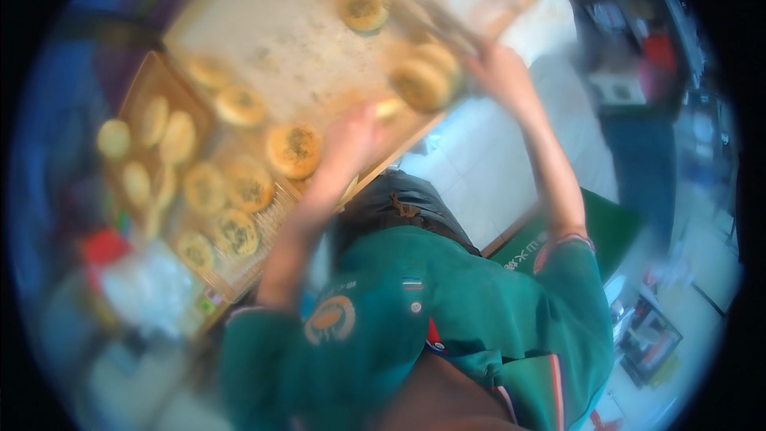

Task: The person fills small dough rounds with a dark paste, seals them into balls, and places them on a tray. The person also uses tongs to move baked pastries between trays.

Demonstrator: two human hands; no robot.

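Motion blurs both hands. My left hand [355, 140] is low over the near edge of a pale, crumb-strewn board [271, 24], its fingertips beside a small yellowish piece [388, 108]; whether they grip it is unclear. My right hand [499, 72] is closed around one end of a long, thin dark tool [439, 16], too smeared to name exactly. Just left of that hand, two round golden flatbreads [423, 84] overlap near the board's edge. Another seed-topped flatbread [294, 152] lies left of my left wrist, and one more [363, 6] sits farther back.
On the left, a brown tray [132, 104] stands by several oval breads [178, 137]. Several round breads [237, 231] rest on a slatted rack [275, 219] nearer me. A white cloth [542, 24] covers the board's right corner. A green panel [598, 231] is by my right elbow.
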